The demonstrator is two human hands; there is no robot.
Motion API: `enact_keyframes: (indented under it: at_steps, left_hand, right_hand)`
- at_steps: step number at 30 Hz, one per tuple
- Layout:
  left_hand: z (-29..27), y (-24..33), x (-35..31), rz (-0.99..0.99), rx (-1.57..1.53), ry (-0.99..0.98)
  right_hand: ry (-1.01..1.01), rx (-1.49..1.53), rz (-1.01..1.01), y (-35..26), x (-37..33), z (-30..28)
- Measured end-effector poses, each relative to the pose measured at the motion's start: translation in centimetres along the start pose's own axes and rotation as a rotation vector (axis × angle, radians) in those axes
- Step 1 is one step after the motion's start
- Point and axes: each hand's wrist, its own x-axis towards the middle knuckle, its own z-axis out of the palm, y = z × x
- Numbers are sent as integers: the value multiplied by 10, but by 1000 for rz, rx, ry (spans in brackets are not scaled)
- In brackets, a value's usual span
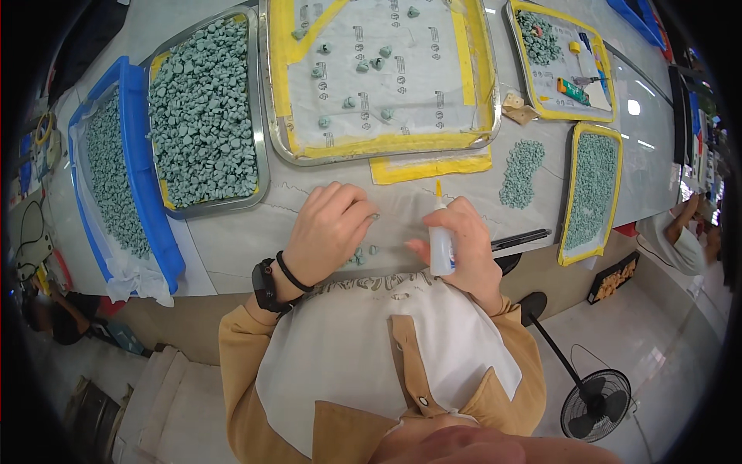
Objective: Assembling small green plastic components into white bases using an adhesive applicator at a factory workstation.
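My left hand (328, 230) is closed in a pinch over the near part of the table. At its fingertips shows a small grey-green piece (376, 217). Some more small grey-green pieces (357, 257) lie on the table just below that hand. My right hand (473, 246) is wrapped round a white squeeze bottle (442, 249) with a yellow pointed nozzle (438, 189). The bottle stands upright in the grip, nozzle up, a short way right of the pinched piece.
Ahead lies a big metal tray (495, 100) lined with printed paper, holding several pieces. Left are a heaped metal tray (261, 170) and a blue bin (147, 185). Rightward lie a loose pile (522, 174), a black pen (522, 239), a yellow-edged tray (566, 224) and a tool tray (514, 46).
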Motion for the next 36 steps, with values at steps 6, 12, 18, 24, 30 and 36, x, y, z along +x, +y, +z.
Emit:
enact_keyframes:
  at_steps: [6,12,18,24,30,36]
  left_hand:
    - [4,-4,1,12,-27,75]
    - [-4,13,5,-17,-608,182]
    - [9,12,4,-127,-958,77]
    - [4,19,11,-111,-588,104]
    - [6,15,6,-213,-404,152]
    - [14,17,4,136,27,-349]
  right_hand:
    - [71,70,-52,1,4,0]
    - [160,212,-155,-15,14,15]
    - [222,95,-210,-13,8,14]
    - [236,11,-176,-4,13,17]
    - [321,24,-161,28,5,30]
    - [523,71,-197,25,3,25]
